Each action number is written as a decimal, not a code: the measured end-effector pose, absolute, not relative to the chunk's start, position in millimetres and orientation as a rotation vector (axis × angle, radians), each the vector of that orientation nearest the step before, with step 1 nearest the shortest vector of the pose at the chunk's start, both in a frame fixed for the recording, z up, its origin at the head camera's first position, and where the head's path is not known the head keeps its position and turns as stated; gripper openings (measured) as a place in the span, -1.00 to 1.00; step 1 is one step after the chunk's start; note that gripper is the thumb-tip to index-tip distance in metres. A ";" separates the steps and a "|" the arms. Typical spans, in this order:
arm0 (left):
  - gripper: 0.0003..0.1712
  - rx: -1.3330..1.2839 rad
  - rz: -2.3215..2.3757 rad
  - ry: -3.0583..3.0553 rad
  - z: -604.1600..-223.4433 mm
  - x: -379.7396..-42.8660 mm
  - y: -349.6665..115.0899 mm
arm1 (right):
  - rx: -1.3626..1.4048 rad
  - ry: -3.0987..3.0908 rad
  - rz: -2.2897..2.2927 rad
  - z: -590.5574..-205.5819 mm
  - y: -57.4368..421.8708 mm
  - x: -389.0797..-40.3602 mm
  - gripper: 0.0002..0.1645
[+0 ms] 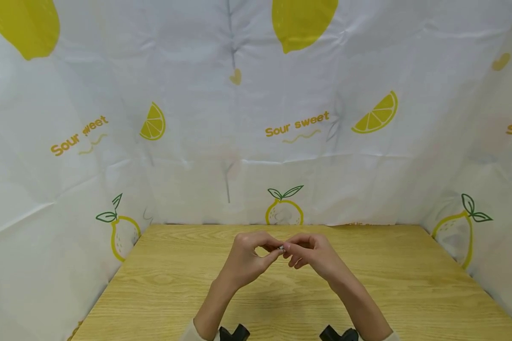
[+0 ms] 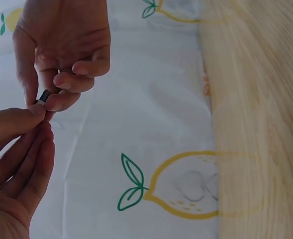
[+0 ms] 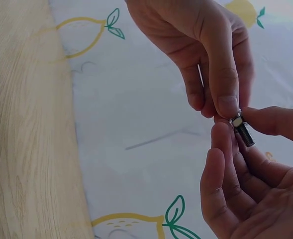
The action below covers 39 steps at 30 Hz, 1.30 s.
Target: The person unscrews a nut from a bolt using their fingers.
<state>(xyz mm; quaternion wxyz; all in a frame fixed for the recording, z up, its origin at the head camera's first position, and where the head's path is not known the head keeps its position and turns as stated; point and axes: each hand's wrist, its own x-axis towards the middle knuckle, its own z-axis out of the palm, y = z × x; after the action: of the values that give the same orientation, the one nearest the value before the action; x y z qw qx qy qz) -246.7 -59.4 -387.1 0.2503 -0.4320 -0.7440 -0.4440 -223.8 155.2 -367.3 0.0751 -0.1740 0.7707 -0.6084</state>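
Note:
A small metal bolt [image 3: 245,135] with a dark threaded shank and a bright hexagonal part is held between the two hands, over the wooden table. In the head view, my left hand [image 1: 249,258] comes from the left and pinches it between thumb and fingertips. My right hand [image 1: 317,255] meets it from the right, thumb and index fingertip pinching the same bolt, the other fingers loosely curled. The right wrist view shows the threads sticking out past the fingertips. Seen from the left wrist, only a short dark end shows; fingers hide the rest.
The wooden table [image 1: 153,293] spreads below both hands. Behind it and at both sides hangs a white sheet [image 1: 196,189] printed with lemons and lettering. Black wrist mounts [image 1: 234,333] show at the bottom edge.

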 end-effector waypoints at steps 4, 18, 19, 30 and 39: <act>-0.91 -1.188 -1.212 -2.028 -388.3 -246.2 -59.2 | -0.542 2.364 -1.828 -367.9 155.1 -221.7 -0.59; -0.91 -1.182 -1.202 -2.023 -387.8 -247.0 -58.7 | -0.579 2.375 -1.904 -368.6 155.1 -220.9 -0.64; -0.91 -1.184 -1.202 -2.020 -387.8 -247.1 -58.6 | -0.573 2.376 -1.913 -368.6 154.9 -221.2 -0.65; -0.92 -1.186 -1.203 -2.006 -389.2 -245.4 -57.7 | -0.473 2.379 -1.780 -369.7 154.7 -224.4 -0.48; -0.91 -1.193 -1.220 -2.014 -386.4 -244.6 -56.9 | -0.570 2.346 -1.759 -369.3 156.5 -225.8 -0.48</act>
<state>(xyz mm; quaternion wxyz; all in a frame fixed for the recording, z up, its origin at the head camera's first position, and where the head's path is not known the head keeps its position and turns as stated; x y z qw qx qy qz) -244.6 -56.9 -386.4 0.2485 -0.4377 -0.7391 -0.4477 -225.8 156.5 -369.3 0.0770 -0.1902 0.7831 -0.5871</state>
